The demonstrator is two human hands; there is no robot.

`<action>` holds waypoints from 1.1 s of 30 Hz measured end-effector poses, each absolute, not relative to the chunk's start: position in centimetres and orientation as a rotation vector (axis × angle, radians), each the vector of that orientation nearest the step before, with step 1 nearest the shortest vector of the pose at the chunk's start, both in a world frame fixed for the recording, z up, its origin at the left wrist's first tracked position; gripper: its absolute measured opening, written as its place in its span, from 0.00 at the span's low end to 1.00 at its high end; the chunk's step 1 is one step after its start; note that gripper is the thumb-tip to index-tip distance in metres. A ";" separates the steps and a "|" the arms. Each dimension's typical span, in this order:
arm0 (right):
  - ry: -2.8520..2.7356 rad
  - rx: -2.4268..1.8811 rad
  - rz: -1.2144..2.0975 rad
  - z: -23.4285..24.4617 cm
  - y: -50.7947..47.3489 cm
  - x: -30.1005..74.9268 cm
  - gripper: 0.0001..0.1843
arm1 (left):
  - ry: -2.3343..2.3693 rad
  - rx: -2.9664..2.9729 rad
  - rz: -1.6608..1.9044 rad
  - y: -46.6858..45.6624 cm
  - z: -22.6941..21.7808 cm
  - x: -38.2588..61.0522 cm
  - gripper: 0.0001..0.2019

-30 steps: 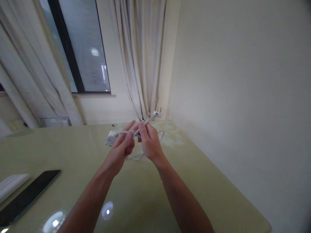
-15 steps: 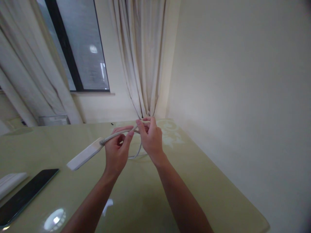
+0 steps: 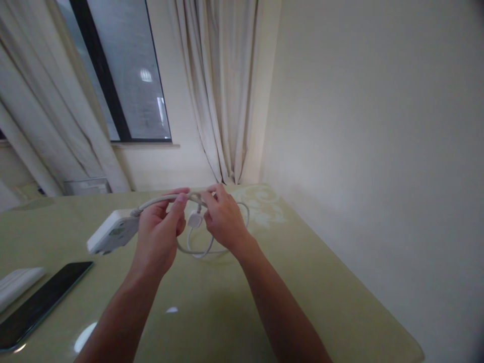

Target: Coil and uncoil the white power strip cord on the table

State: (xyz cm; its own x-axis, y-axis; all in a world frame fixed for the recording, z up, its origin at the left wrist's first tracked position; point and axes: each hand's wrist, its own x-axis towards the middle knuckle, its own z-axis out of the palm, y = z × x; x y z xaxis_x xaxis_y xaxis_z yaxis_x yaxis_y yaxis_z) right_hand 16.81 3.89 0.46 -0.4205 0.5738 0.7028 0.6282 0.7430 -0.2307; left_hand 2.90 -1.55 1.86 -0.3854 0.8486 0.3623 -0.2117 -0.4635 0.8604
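Grip, left hand (image 3: pixel 157 234): thumb and fingers closed on pale cord (image 3: pixel 157 200), just beside its power strip end. Grip, right hand (image 3: pixel 226 217): fingertips pinched narrow on the same cord; exact contact partly hidden.

Item, white power strip (image 3: pixel 113 234): left of the left hand, tilted, apparently raised off the counter (image 3: pixel 302 302). Changed: half a second ago it showed a plain white side; now a face with a green patch (image 3: pixel 116 232) is turned to view.

Item, plug (image 3: pixel 194 220): hangs between the hands, below the upper run of cord. Changed: one second ago it stood above the right hand, prongs up.

Bearing on the work, as judged: cord bent into loops below the hands, not drawn tight; whether it is knotted, cannot tell.

Also listed: dark phone-like slab (image 3: pixel 43 302) and white object (image 3: pixel 18 285), counter's left side, well apart from the hands.
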 end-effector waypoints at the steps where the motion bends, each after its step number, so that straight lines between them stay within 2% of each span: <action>1: -2.142 -0.883 -0.152 0.4 3.9 16.6 0.19 | 0.984 1.095 1.915 -1.8 2.3 2.6 0.18; 4: -2.175 -0.753 -0.288 0.1 4.0 16.2 0.14 | 1.031 1.116 1.861 -2.5 3.3 1.3 0.18; 7: -2.189 -0.607 -0.354 -0.4 4.1 15.8 0.13 | 1.037 1.094 1.771 -2.8 3.9 -0.4 0.17; 12: -2.083 -0.554 -0.307 -1.6 3.2 15.2 0.31 | 0.970 0.766 1.654 -2.2 4.0 -1.6 0.08; 15: -1.990 -0.564 -0.298 -2.2 2.7 15.2 0.38 | 0.884 0.556 1.527 -1.8 4.1 -0.8 0.11; 18: -1.857 -0.601 -0.278 -2.3 2.7 15.7 0.35 | 0.829 0.473 1.526 -1.3 3.9 0.5 0.15; 23: -1.771 -0.627 -0.069 -2.2 3.1 17.4 0.26 | 0.834 0.524 1.784 -0.4 2.7 1.9 0.11; 26: -1.812 -0.601 0.016 -1.9 3.3 19.3 0.23 | 0.828 0.627 1.848 0.1 1.9 2.5 0.16; 29: -1.903 -0.610 0.007 -1.2 3.3 21.4 0.23 | 0.839 0.703 1.824 0.4 1.7 3.1 0.20; 33: -1.997 -0.592 -0.109 0.3 2.2 23.4 0.25 | 0.812 0.706 1.793 -0.1 2.3 2.9 0.18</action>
